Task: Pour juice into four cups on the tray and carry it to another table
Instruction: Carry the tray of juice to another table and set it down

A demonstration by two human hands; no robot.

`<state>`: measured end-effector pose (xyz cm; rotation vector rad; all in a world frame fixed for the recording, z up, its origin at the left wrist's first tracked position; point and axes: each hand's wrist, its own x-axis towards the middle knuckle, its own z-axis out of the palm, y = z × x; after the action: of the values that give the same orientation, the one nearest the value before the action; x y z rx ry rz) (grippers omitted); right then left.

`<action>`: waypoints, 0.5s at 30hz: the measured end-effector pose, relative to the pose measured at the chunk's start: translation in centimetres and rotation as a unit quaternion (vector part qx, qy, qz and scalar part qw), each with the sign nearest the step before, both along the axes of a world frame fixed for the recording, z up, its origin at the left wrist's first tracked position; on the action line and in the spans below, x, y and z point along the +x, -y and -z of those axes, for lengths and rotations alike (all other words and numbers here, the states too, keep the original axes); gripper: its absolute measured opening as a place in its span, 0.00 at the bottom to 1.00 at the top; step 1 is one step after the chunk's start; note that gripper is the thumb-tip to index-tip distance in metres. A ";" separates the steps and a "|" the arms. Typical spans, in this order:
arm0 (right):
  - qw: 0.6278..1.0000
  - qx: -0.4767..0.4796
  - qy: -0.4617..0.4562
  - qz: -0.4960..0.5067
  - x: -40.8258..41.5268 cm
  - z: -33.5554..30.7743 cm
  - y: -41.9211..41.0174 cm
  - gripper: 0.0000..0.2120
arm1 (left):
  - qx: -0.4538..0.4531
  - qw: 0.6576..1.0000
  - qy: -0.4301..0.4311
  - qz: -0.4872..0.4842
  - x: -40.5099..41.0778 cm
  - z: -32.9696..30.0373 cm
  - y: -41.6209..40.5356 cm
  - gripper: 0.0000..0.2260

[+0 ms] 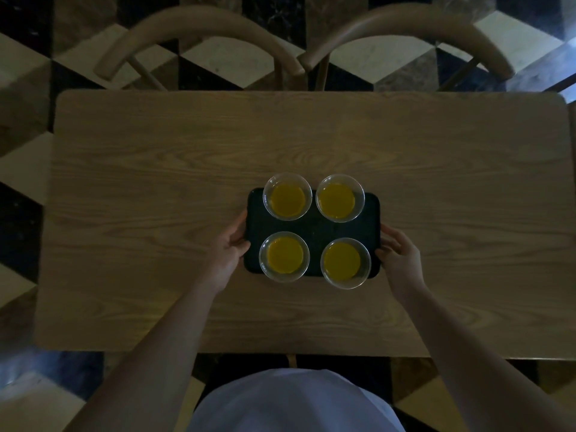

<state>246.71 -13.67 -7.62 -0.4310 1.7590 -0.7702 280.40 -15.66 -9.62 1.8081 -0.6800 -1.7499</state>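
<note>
A dark rectangular tray point(313, 229) lies over the middle of a wooden table point(156, 213). Several clear plastic cups with orange juice stand on it, two at the far side point(287, 196) point(339, 198) and two at the near side point(284, 256) point(345, 263). My left hand point(229, 251) grips the tray's left edge, thumb on top. My right hand point(399, 254) grips the tray's right edge. Whether the tray rests on the table or hovers just above it, I cannot tell.
Two wooden chairs with curved backs point(199, 29) point(405, 26) stand at the table's far side. The floor around is a dark and light geometric tile pattern point(25, 213). My white apron point(293, 403) shows at the bottom.
</note>
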 end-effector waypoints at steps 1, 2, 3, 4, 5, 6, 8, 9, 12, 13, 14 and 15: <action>1.000 -0.003 0.002 0.001 0.0 0.1 0.1 0.28 | 0.000 1.000 -0.002 -0.005 0.0 0.1 0.1 0.33; 1.000 -0.004 0.002 0.002 -0.1 0.3 0.2 0.28 | 0.002 1.000 -0.006 -0.007 0.0 0.3 0.2 0.33; 1.000 -0.004 0.003 0.003 -0.2 0.5 0.3 0.28 | 0.005 1.000 -0.011 -0.007 0.0 0.3 0.3 0.33; 1.000 -0.002 0.004 0.005 -0.2 0.7 0.3 0.29 | 0.008 1.000 -0.014 -0.005 0.0 0.4 0.4 0.34; 1.000 -0.003 0.008 0.005 -0.2 0.9 0.4 0.29 | 0.010 1.000 -0.016 -0.001 0.1 0.5 0.4 0.34; 1.000 -0.004 0.011 0.004 -0.2 1.0 0.4 0.30 | 0.009 1.000 -0.018 0.001 0.1 0.7 0.4 0.34; 1.000 -0.007 0.013 0.006 -0.2 1.1 0.6 0.30 | 0.012 1.000 -0.016 -0.004 0.2 0.9 0.6 0.35; 1.000 -0.007 0.012 0.006 -0.2 1.2 0.7 0.30 | 0.012 1.000 -0.014 -0.008 0.2 1.1 0.7 0.35; 1.000 -0.006 0.015 0.010 -0.1 1.5 0.8 0.30 | 0.007 1.000 -0.008 -0.004 0.2 1.2 0.9 0.34; 1.000 -0.005 0.013 0.011 0.0 1.5 0.7 0.30 | 0.006 1.000 -0.007 0.001 0.2 1.2 1.0 0.34; 1.000 -0.005 0.012 0.014 0.0 1.4 0.7 0.30 | 0.004 1.000 -0.005 0.007 0.3 1.3 1.0 0.33; 1.000 -0.005 0.011 0.015 0.0 1.5 0.6 0.30 | 0.004 1.000 -0.002 0.013 0.4 1.3 1.0 0.33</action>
<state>246.74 -14.28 -9.13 -0.4013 1.7456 -0.8018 280.75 -16.70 -10.90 1.8096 -0.6983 -1.7745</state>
